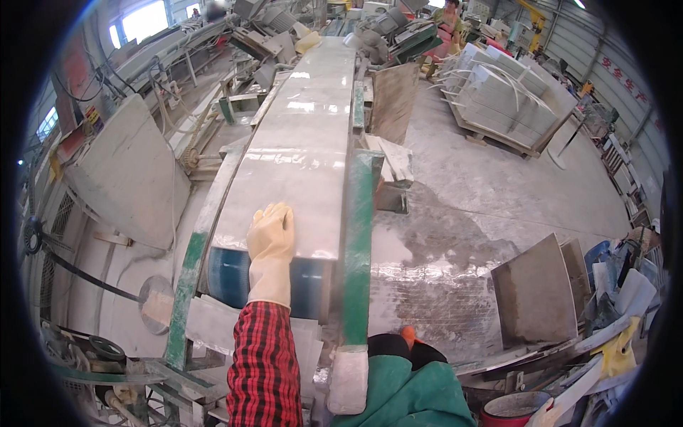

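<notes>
My left hand (271,235), in a cream rubber glove and a red-and-black checked sleeve, rests on the near end of a wet, pale stone slab (313,206). Its fingers point away from me, look slightly bent and hold nothing I can see. The slab lies on a conveyor, whose blue belt end (229,274) curves down just below the glove. More pale slabs run in line up the conveyor. My right hand does not show. A green apron (409,398) covers my body at the lower edge.
Green conveyor rails (358,263) flank the slab. Brownish slabs (535,288) lean at the right, above a red bucket (514,411). Another large slab (128,174) leans left. Stacked pale blocks (501,96) sit on a pallet at the far right, near another person (447,21).
</notes>
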Demonstrator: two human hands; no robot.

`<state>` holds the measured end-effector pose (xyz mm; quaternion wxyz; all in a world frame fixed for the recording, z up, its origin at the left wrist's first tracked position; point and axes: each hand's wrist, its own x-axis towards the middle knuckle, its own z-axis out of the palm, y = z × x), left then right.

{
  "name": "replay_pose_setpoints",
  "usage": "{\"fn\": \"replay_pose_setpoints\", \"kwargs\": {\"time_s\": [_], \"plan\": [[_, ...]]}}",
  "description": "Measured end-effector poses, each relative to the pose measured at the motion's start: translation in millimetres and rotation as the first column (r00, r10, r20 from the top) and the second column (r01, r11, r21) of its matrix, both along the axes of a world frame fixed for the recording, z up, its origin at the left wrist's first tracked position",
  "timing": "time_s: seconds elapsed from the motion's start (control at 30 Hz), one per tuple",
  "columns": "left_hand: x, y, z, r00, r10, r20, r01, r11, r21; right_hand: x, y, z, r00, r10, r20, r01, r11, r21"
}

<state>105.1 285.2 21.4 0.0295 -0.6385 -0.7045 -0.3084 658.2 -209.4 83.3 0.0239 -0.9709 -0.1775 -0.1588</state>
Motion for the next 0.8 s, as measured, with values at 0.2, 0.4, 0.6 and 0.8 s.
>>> {"fn": "replay_pose_setpoints", "kwargs": {"time_s": [0.2,0.4,0.6,0.8], "plan": [[2,2,1,1.000,-0.003,0.005,0.002,1.000,0.007,4,-8,-14,0.991,-0.023,0.132,0.034,0.996,-0.081],[2,4,-2,1.000,0.005,-0.004,-0.005,0.999,0.043,11,-21,-34,0.972,-0.002,0.237,0.025,0.995,-0.095],[1,8,-3,1.000,0.009,-0.020,-0.009,1.000,0.024,-3,-7,-17,0.991,-0.128,0.048,0.132,0.988,-0.076],[4,10,-4,1.000,0.013,-0.015,-0.012,0.994,0.110,-1,1,6,0.992,-0.124,0.022,0.124,0.992,-0.011]]}}
